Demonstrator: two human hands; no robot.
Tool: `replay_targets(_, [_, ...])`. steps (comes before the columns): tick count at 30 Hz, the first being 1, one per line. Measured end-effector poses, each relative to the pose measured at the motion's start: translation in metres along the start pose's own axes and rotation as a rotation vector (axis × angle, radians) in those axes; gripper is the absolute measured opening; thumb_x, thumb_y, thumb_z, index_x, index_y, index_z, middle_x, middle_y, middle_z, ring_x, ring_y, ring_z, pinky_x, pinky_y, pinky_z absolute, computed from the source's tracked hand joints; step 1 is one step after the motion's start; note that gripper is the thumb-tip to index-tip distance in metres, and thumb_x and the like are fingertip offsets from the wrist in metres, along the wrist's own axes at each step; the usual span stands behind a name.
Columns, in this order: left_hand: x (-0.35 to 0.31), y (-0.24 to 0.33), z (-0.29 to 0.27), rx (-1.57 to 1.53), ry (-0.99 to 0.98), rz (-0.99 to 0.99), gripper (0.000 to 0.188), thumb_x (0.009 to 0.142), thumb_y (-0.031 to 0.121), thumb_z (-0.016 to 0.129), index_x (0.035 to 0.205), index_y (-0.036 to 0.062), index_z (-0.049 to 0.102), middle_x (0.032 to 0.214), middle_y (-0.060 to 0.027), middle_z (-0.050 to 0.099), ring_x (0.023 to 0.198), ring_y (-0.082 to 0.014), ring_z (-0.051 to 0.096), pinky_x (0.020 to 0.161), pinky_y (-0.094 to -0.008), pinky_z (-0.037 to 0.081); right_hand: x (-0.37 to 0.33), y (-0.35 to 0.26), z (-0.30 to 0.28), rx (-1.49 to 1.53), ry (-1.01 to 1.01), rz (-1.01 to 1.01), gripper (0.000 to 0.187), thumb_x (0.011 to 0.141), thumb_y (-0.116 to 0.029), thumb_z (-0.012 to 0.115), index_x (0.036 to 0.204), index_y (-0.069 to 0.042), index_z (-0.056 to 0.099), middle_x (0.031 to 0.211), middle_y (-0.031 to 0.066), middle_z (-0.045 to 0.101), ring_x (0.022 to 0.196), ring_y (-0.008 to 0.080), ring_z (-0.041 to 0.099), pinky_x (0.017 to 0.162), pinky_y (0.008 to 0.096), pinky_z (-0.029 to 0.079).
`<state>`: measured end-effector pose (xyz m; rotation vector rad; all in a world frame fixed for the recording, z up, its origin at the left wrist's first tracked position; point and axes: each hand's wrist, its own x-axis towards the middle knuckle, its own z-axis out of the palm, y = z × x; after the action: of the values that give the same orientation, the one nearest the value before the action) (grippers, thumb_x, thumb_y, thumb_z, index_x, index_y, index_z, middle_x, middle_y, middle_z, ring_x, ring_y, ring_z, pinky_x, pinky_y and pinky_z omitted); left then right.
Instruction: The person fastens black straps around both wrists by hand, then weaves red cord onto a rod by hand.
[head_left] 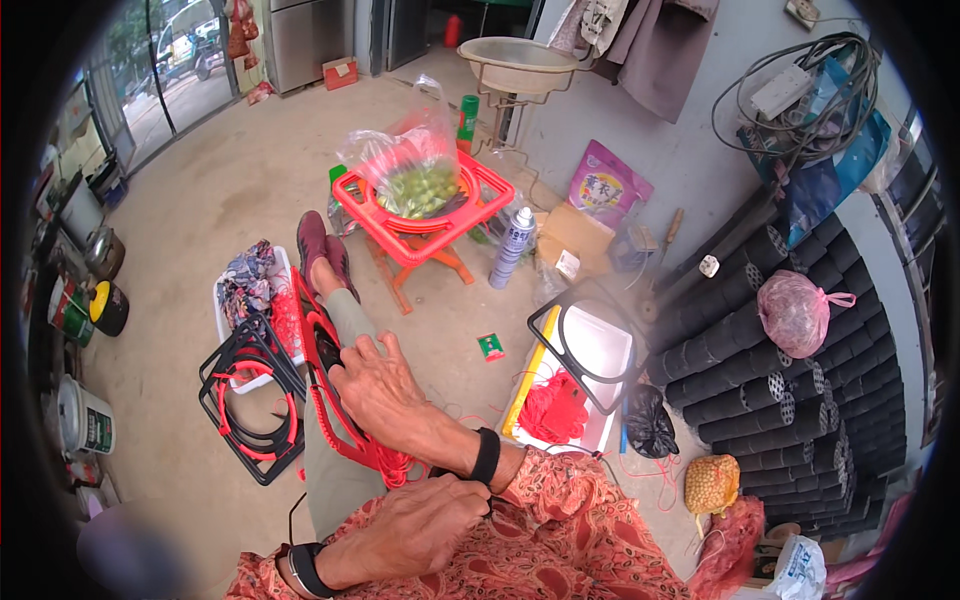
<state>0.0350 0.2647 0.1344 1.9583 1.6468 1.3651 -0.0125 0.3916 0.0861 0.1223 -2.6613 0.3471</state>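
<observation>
My right hand reaches in from the right, its bent fingers at the edge of a red plastic frame with a black rim. That frame stands tilted across my lap, with red cord bunched at its lower end. A black wristband circles my right wrist. Below it, my left hand has its fingers pressed together at this band; the fingertips are partly hidden. My left wrist also bears a dark band. Left of my legs, black and red frames lie against a white basin holding patterned cloth and red netting.
A red stool ahead carries a clear bag of green fruit. A spray can stands beside it. To the right are a white box with red cord, a black frame, and stacked black tubes.
</observation>
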Motion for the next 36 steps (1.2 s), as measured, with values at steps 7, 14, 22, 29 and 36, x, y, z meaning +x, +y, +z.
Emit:
replay_targets(7, [0.001, -0.001, -0.002, -0.104, -0.11, -0.043, 0.023, 0.077, 0.0, 0.06, 0.099, -0.0016, 0.057, 0.095, -0.0142, 0.062, 0.086, -0.0321, 0.063, 0.072, -0.0367, 0.051, -0.003, -0.005, 0.003, -0.016, 0.019, -0.017, 0.01, 0.074, -0.01, 0.059, 0.082, -0.004, 0.063, 0.093, 0.0122, 0.054, 0.101, 0.0279, 0.049, 0.094, 0.0503, 0.032])
replay_targets(14, [0.015, 0.002, -0.021, -0.164, 0.018, -0.184, 0.009, 0.088, 0.003, 0.058, 0.096, 0.0, 0.056, 0.079, -0.0114, 0.058, 0.07, -0.0276, 0.058, 0.061, -0.035, 0.045, -0.017, -0.017, 0.029, -0.035, -0.051, -0.027, 0.011, 0.075, -0.011, 0.059, 0.084, -0.005, 0.064, 0.093, 0.0093, 0.054, 0.104, 0.0271, 0.049, 0.101, 0.0549, 0.027])
replay_targets(22, [0.036, -0.006, -0.02, -0.268, 0.01, -0.341, 0.007, 0.089, 0.006, 0.055, 0.089, -0.0006, 0.052, 0.075, -0.0116, 0.053, 0.065, -0.0271, 0.053, 0.062, -0.0352, 0.041, -0.042, -0.025, 0.058, -0.138, -0.115, -0.017, 0.011, 0.075, -0.013, 0.058, 0.081, -0.006, 0.063, 0.095, 0.0088, 0.053, 0.108, 0.026, 0.046, 0.104, 0.0596, 0.023])
replay_targets(29, [0.057, -0.03, -0.004, -0.219, -0.084, -0.299, 0.007, 0.084, 0.005, 0.057, 0.089, 0.0005, 0.053, 0.075, -0.017, 0.057, 0.071, -0.0367, 0.058, 0.065, -0.0423, 0.044, -0.051, -0.028, 0.054, -0.126, -0.048, -0.078, 0.01, 0.072, -0.015, 0.057, 0.076, -0.006, 0.059, 0.09, 0.0106, 0.049, 0.1, 0.0297, 0.045, 0.103, 0.0654, 0.019])
replay_targets(36, [0.065, -0.031, 0.001, -0.182, -0.272, -0.5, 0.011, 0.081, 0.008, 0.057, 0.087, -0.0011, 0.058, 0.074, -0.0234, 0.06, 0.07, -0.0424, 0.059, 0.063, -0.047, 0.045, -0.051, -0.037, 0.038, -0.096, -0.021, -0.134, 0.006, 0.067, -0.013, 0.06, 0.069, -0.008, 0.06, 0.076, 0.0083, 0.049, 0.092, 0.0269, 0.046, 0.098, 0.0624, 0.023])
